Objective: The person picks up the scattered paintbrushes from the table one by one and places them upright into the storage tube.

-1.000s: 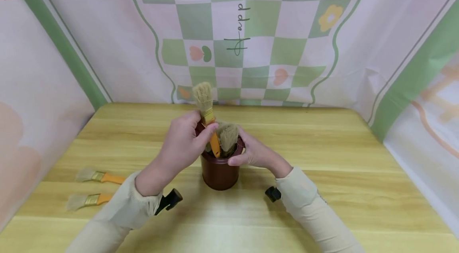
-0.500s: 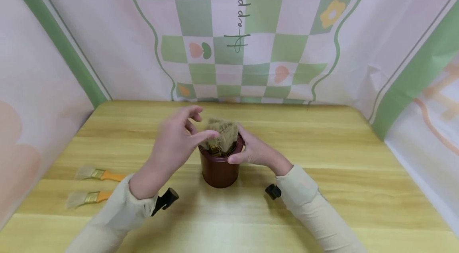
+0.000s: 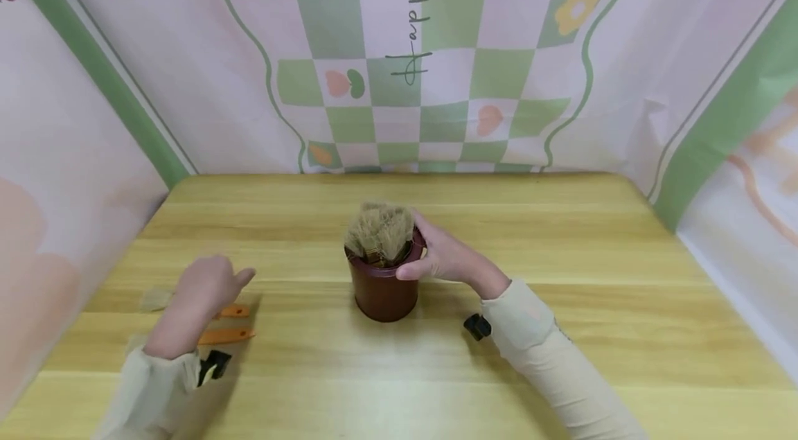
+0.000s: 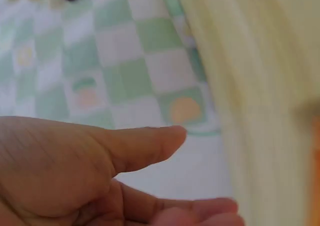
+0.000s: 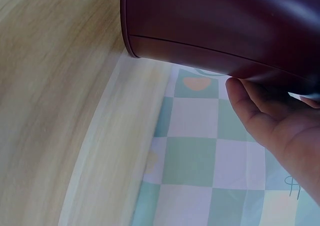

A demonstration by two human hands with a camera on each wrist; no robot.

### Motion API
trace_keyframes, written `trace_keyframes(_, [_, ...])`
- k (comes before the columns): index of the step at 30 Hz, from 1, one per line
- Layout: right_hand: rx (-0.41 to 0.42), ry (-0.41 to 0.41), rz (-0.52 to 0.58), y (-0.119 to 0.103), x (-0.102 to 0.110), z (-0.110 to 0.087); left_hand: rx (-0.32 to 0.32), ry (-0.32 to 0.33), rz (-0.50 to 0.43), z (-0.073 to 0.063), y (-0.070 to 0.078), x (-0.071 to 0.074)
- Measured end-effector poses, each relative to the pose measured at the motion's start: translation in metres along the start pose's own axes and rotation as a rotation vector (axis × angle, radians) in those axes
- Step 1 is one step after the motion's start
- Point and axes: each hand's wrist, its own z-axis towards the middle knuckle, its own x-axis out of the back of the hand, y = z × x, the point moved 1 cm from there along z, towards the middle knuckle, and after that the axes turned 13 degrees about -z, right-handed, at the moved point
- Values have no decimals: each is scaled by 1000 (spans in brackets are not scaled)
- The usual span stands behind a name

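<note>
A dark brown-red round pot (image 3: 385, 294) stands upright mid-table, filled with paintbrushes (image 3: 380, 232) whose pale bristles point up. My right hand (image 3: 445, 258) grips it at the rim from the right; in the right wrist view, fingers (image 5: 245, 108) lie against its wall. At the left, two paintbrushes with orange handles lie on the table, the farther brush (image 3: 235, 311) and the nearer brush (image 3: 226, 336). Over them hovers my left hand (image 3: 206, 284), which hides their middles. In the left wrist view its thumb and fingers are apart with nothing between them.
The wooden table (image 3: 530, 384) carries all of this. A printed cloth (image 3: 449, 45) with green and white checks hangs behind its back edge, and more cloth rises at both sides. Black wrist-camera mounts (image 3: 477, 326) stick out from the sleeves.
My left hand has let go of a paintbrush, which went bristles-up into the pot, and has swung left and toward me over the two lying brushes. The right hand stays on the pot.
</note>
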Motion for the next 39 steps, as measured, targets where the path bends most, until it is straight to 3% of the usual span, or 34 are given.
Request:
trace_keyframes(3, [-5,-1,6,0,2,-1,118,-107,-44,4,-26,-1])
trace_keyframes(8, [-23,29,8,-2,5,-1,243,-134,-119,12,-56,3])
trace_keyframes(12, [-23,26,7,-1,4,-1,290,-151,-167,14,-72,1])
trace_keyframes(25, [29,50,-3,-1,4,0,168,-38,-65,26,-79,1])
trace_keyframes(28, [23,52,-14,-1,2,1,196,-41,-236,26,-84,1])
trace_keyframes(31, [18,40,-10,-1,0,1,303,-68,-457,25,-92,1])
trace_keyframes(33, [24,29,-3,-1,-1,1,355,-89,-530,24,-95,0])
trace_keyframes(35, [20,26,3,-2,-1,1,346,-99,-506,26,-97,0])
trace_keyframes(39, [12,34,-2,-3,1,2,235,-74,-336,32,-95,2])
